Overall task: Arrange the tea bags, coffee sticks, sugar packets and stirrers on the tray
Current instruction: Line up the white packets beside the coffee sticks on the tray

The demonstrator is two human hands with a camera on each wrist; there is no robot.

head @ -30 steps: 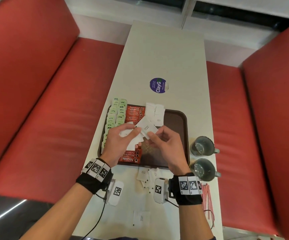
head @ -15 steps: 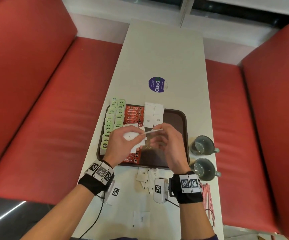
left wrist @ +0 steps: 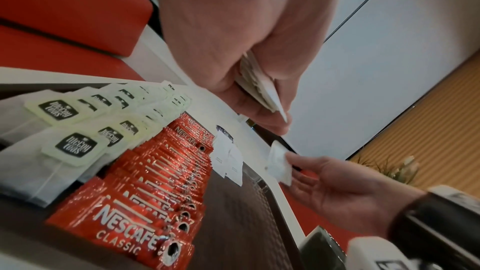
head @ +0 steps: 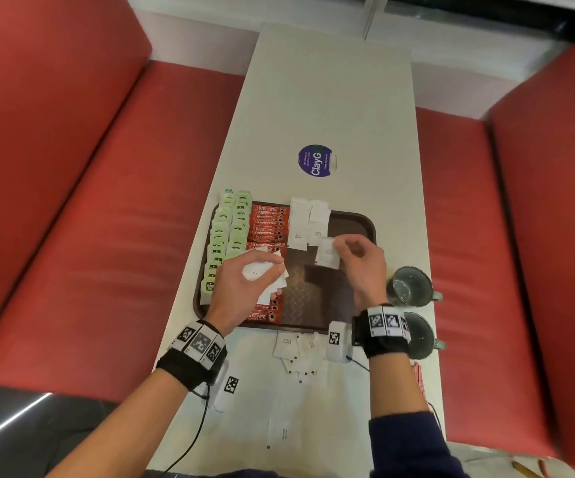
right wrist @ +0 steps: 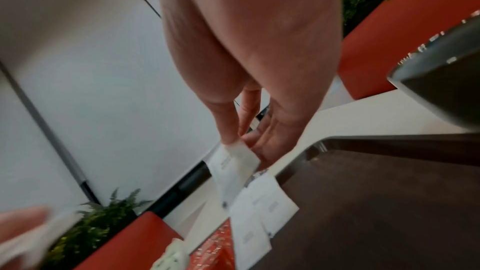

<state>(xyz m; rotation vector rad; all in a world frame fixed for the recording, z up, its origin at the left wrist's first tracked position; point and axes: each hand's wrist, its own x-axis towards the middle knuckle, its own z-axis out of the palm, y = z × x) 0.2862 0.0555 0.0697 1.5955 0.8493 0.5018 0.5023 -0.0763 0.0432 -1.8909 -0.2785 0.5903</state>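
A dark brown tray [head: 365, 222] lies on the white table, with green-tagged tea bags [head: 224, 236] along its left side, red coffee sticks [head: 267, 222] beside them and white sugar packets [head: 308, 224] at the far middle. My left hand [head: 244, 281] grips a stack of white sugar packets [left wrist: 262, 89] above the coffee sticks. My right hand [head: 355, 260] pinches a single sugar packet [head: 328, 251] by its top edge, just above the tray near the laid-out packets [right wrist: 262, 208].
Several loose sugar packets [head: 296, 353] lie on the table in front of the tray, one more [head: 280, 432] nearer me. Two grey mugs [head: 411, 286] stand right of the tray. Red-striped stirrers [head: 418, 374] lie at the right edge. Red benches flank the table.
My right hand has drawn one packet away from the stack in my left hand and carried it right and farther, toward the laid-out sugar packets. The left hand stayed over the coffee sticks.
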